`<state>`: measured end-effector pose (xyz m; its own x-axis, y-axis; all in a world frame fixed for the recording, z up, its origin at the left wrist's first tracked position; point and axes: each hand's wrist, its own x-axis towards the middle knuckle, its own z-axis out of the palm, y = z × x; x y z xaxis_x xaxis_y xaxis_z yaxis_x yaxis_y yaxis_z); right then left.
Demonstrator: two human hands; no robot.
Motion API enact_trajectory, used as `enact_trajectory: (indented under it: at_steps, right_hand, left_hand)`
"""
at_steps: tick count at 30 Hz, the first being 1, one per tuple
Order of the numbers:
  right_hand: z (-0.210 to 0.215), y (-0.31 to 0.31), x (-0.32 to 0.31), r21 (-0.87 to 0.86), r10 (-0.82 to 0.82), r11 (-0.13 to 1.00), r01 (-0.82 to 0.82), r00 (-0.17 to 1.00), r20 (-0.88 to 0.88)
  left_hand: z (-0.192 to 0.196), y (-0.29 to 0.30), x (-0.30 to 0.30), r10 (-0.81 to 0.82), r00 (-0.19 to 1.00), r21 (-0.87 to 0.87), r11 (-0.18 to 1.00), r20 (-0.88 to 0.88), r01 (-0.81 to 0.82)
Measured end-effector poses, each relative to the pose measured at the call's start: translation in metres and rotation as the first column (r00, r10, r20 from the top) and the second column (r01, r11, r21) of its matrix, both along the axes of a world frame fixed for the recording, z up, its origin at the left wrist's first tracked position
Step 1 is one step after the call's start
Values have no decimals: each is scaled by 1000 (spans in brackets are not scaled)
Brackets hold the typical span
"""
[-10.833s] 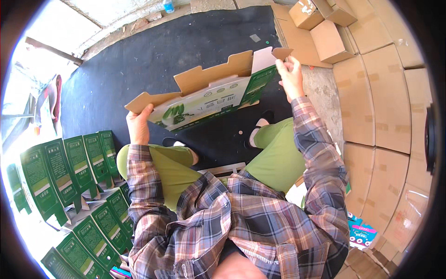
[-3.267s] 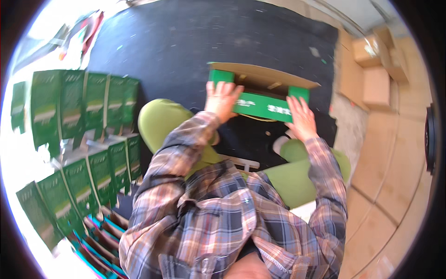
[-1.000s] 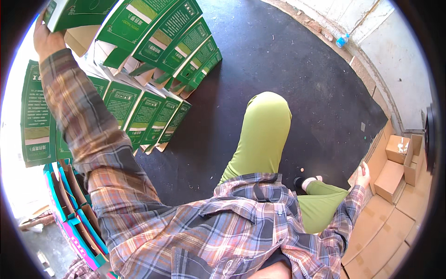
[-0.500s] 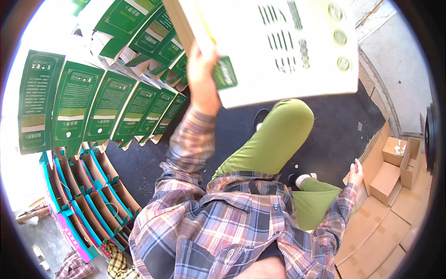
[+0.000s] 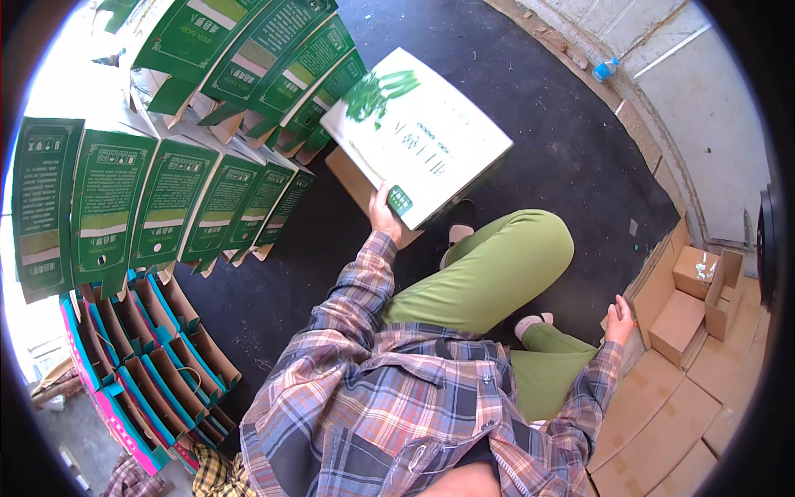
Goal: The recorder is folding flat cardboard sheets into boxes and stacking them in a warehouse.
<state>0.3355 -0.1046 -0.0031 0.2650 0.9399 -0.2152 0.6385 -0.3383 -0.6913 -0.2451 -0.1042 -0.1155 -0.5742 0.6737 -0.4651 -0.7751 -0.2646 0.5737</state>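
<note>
A white carton [image 5: 431,124] printed with green leaves is tilted over the dark floor in front of me. My left hand [image 5: 383,215] grips its near edge, thumb on top by a small green label. The carton's left side looks brown and unfolded; its underside is hidden. Off to the right, my right hand [image 5: 618,321] has its fingers loosely apart and nothing in them. It hangs beside the edge of a large brown cardboard box [image 5: 662,265]. Left of the white carton stand rows of green cartons [image 5: 186,195] with loose flaps, stacked in tiers.
Below the green cartons are teal and pink open-topped boxes [image 5: 157,364]. Small brown boxes [image 5: 679,323] and taped cartons [image 5: 638,414] lie at the right. A blue bottle [image 5: 605,69] rests near the wall at the far right. Dark matting [image 5: 571,157] covers the floor.
The white carton has been lowered away from me and swung left, turning so its leaf print shows; my left hand went down with it. My right hand has shifted slightly left and down.
</note>
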Motion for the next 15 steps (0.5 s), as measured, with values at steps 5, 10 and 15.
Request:
enact_trajectory:
  at_steps: [5, 10, 15]
  right_hand:
    - [-4, -3, -6, 11, 67, 998, -68, 995, 74]
    - [0, -10, 0, -31, 78, 997, -75, 992, 99]
    - [4, -15, 0, -34, 63, 998, -59, 989, 133]
  left_hand:
    - [-76, -26, -16, 151, 988, -121, 981, 9, -149]
    - [-87, -17, -14, 165, 986, -152, 975, 21, -160]
    - [-88, 5, -8, 213, 975, -160, 966, 57, -202]
